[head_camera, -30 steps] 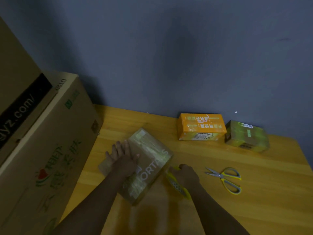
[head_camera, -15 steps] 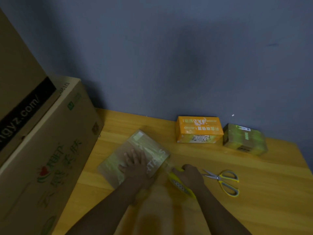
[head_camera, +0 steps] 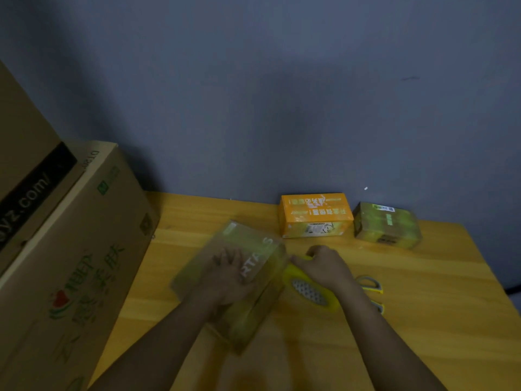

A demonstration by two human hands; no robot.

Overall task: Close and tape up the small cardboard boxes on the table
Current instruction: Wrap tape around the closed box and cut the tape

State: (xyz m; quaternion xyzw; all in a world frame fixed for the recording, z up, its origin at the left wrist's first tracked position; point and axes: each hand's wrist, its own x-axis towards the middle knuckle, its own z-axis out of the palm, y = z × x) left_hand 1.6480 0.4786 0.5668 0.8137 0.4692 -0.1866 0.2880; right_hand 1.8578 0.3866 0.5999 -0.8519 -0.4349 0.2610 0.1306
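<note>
- Far left of the frame: a large cardboard carton (head_camera: 84, 249) stands on the table edge, with green print and a red heart mark on its facing side. A second brown carton (head_camera: 25, 153) with a black printed band sits above it at the upper left.
- Lower centre-left: the small brown box (head_camera: 245, 277) under work lies on the wooden table (head_camera: 423, 320), skewed to the table edges. Its surface shows glossy tape and white lettering, partly covered; the image is motion-blurred here.
- Left hand (head_camera: 228, 277): lies palm-down on top of this box, fingers extended and spread, pressing flat. It does not grip anything.
- Right hand (head_camera: 324, 266): positioned just right of the box's right end, fingers curled round a yellow tape dispenser (head_camera: 313, 292) with a perforated grey panel. The dispenser's front end meets the box's end; exact contact cannot be confirmed owing to blur.
- Centre-right, near the wall: an orange printed box (head_camera: 315, 214) stands closed on the table.
- Immediately right of it, slightly apart: a brown box (head_camera: 387, 224) wrapped in shiny tape, bearing a label on top.
- Right of the right forearm: yellow-handled scissors (head_camera: 372, 286) lie flat on the table, blades hidden behind the arm.
- Background: a plain blue-grey wall (head_camera: 282, 94) across the upper frame.
</note>
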